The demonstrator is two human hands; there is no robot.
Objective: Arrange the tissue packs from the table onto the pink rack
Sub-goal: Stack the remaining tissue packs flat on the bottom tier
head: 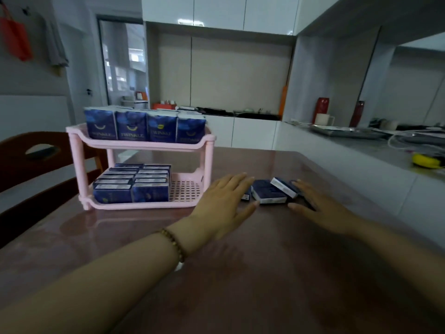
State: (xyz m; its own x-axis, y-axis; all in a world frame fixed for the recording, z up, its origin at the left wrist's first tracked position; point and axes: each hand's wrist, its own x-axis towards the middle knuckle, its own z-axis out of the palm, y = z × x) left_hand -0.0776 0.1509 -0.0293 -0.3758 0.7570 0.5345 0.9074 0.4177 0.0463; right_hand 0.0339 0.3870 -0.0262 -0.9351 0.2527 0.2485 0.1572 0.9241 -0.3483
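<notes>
A glossy reddish-brown worktop (240, 273) fills the foreground, its sheen mirroring the pink rack (144, 145) that stands toward its far left corner. Blue tissue packs stand upright along the rack's top tier (142, 127) and lie in two rows on the left part of the bottom tier (131, 183), whose right part is bare grid. A few loose tissue packs (271, 192) lie mid-worktop, just right of the rack. The left hand (224, 203) and right hand (317, 208) flank them, each grip spread flat with fingers extended, holding nothing. A wooden chair (36, 160) sits at the left edge; white cabinets (216, 10) and a grey counter (361, 145) lie behind.
</notes>
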